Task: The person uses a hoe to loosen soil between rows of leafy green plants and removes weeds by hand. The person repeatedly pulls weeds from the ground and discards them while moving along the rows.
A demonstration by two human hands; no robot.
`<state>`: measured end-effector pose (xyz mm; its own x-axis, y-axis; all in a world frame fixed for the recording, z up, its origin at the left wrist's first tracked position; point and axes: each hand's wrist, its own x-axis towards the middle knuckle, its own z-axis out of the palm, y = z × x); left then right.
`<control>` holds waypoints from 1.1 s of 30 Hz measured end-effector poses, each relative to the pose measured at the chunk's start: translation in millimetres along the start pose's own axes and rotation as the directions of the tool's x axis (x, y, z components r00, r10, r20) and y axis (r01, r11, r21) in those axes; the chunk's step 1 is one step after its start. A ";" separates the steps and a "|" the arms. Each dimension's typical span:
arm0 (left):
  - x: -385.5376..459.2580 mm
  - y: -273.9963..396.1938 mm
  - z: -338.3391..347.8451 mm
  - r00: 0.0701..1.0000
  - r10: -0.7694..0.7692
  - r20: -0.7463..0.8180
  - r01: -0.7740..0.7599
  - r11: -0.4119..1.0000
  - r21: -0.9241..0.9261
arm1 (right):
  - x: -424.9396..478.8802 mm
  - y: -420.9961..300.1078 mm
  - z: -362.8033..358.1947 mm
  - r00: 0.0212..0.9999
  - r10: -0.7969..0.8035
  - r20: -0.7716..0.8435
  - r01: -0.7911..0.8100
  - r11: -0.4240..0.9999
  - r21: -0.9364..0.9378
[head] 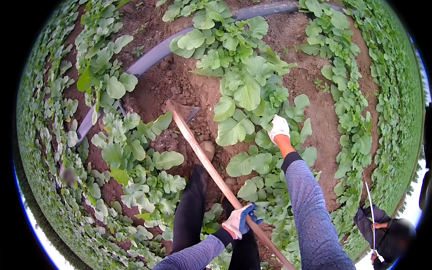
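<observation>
My left hand (239, 219), in a white glove with a blue coated palm, grips the wooden handle (202, 155) of a hoe. The handle slants up and left across my legs, and the metal hoe blade (187, 112) rests on loose brown soil between two crop rows. My right hand (279, 129), in a white glove, reaches in among the broad, lobed leaves of a row of leafy green plants (249, 92). Leaves hide its fingertips, so I cannot tell whether it grasps anything.
A grey hose (153, 55) curves across the rows ahead. Another leafy row (135, 148) grows close on my left. My shoe (207, 150) stands in the furrow near the handle. At lower right another person (379, 227) holds a long pole (369, 199).
</observation>
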<state>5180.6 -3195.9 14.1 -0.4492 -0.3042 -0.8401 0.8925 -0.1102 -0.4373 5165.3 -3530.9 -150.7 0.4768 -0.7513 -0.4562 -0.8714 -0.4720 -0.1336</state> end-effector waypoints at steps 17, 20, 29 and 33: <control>-2.3 5.9 4.6 0.999 -0.031 0.021 0.033 0.996 -0.082 | -244.7 -20.3 -107.0 0.927 -0.149 0.343 0.040 0.951 0.305; -5.9 11.6 16.4 0.999 -0.031 0.022 0.032 0.996 -0.085 | -440.1 9.9 -196.4 0.704 -0.035 0.709 -0.278 0.906 0.320; -146.7 6.6 88.8 0.994 0.090 -0.065 -0.092 0.996 -0.019 | -652.1 34.8 -305.7 0.460 0.544 0.702 -0.662 0.737 -0.137; -183.6 132.4 160.1 0.777 0.629 0.039 -0.628 0.766 0.138 | -543.9 -56.7 -276.4 0.656 0.400 0.640 -0.614 0.776 0.144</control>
<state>5387.8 -3306.2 161.8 0.2141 -0.3429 -0.9147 0.9713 -0.0242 0.2364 4987.2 -3223.0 348.2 -0.1093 -0.3862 -0.9159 -0.9856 0.1617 0.0494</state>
